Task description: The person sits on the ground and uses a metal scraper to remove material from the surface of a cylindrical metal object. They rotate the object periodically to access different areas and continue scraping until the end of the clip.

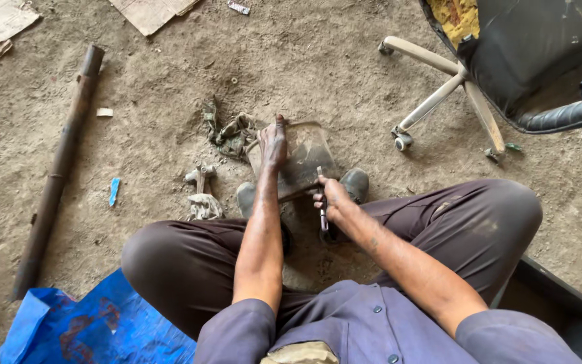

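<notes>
I sit on a dirt floor with my knees spread. My left hand (273, 143) presses down on the far left edge of a dirty, flat rectangular metal piece (304, 158) that rests tilted between my feet. My right hand (331, 200) is closed around a thin metal tool (322, 202), whose tip touches the near right edge of the piece. My grey shoes (356, 183) sit under and beside the piece.
A long rusty pipe (58, 168) lies at the left. A metal fitting (200, 176) and dirty rags (229, 133) lie left of the piece. An office chair base (439, 94) stands at the upper right. Blue plastic sheet (89, 327) lies at the lower left, cardboard scraps (149, 10) at the top.
</notes>
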